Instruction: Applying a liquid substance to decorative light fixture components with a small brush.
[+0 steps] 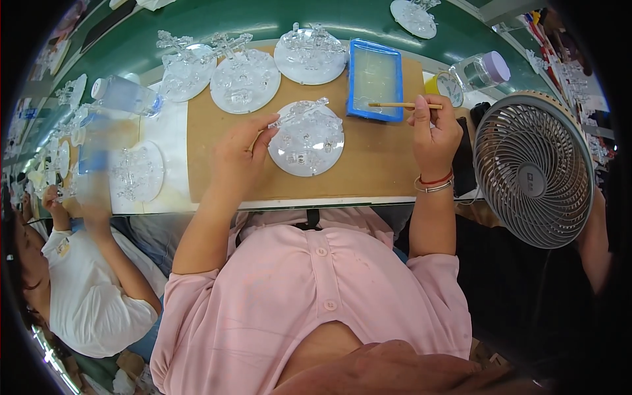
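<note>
On the brown board in front of me lies a round clear plastic disc (306, 146) with clear parts standing on its top. The thumb and fingers of my left hand (242, 148) are pinched at its upper left edge. Held between the thumb and fingers of my right hand (436, 131) is a thin wooden stick (398, 105). It points left, and its tip is over the blue-rimmed shallow tray (351, 79). That tray holds something pale and translucent. Whether the stick touches the contents, I cannot tell.
Several similar discs (245, 79) sit behind the board's middle. A grey fan (533, 178) stands at the right, near a yellow tape roll (447, 87) and a lilac-capped bottle (474, 71). Another bottle (125, 95) lies at the left, where a person in white (99, 289) works.
</note>
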The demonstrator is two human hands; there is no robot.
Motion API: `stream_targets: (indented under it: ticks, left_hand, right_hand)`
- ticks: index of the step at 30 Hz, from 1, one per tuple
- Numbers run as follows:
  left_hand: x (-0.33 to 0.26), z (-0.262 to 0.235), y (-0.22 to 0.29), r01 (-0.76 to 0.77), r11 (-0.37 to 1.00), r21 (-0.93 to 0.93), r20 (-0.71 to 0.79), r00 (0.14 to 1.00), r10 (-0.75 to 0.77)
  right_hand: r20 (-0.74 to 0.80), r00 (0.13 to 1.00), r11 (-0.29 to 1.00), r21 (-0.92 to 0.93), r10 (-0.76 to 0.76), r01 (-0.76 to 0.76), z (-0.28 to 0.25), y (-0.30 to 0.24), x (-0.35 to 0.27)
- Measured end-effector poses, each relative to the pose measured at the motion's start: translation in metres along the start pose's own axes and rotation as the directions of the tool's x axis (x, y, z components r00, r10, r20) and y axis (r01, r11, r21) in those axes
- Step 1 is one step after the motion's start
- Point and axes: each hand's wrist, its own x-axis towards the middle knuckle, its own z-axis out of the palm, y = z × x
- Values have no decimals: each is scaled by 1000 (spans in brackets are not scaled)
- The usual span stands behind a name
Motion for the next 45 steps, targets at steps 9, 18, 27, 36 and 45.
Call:
stream_targets:
  ticks: [9,18,27,36,45]
  left_hand:
    - [0,5,1,-8,998,-66,-48,999,5]
    - [1,5,-6,-60,997,-46,-54,997,58]
    - [0,7,-4,-63,997,-41,-77,995,60]
    - [0,8,-6,-103,994,-42,-97,990,98]
    - [1,8,-7,-135,991,-13,-116,984,132]
  right_hand:
    - [-256,966,954,295,25,53,-21,-6,-25]
    - [26,993,955,279,-113,101,-13,-29,-92]
    - [194,902,922,118,-386,369,19,-25,-93]
    - [249,817,844,5,-521,536,38,-29,-82]
    - [263,868,903,28,-421,429,36,-38,-68]
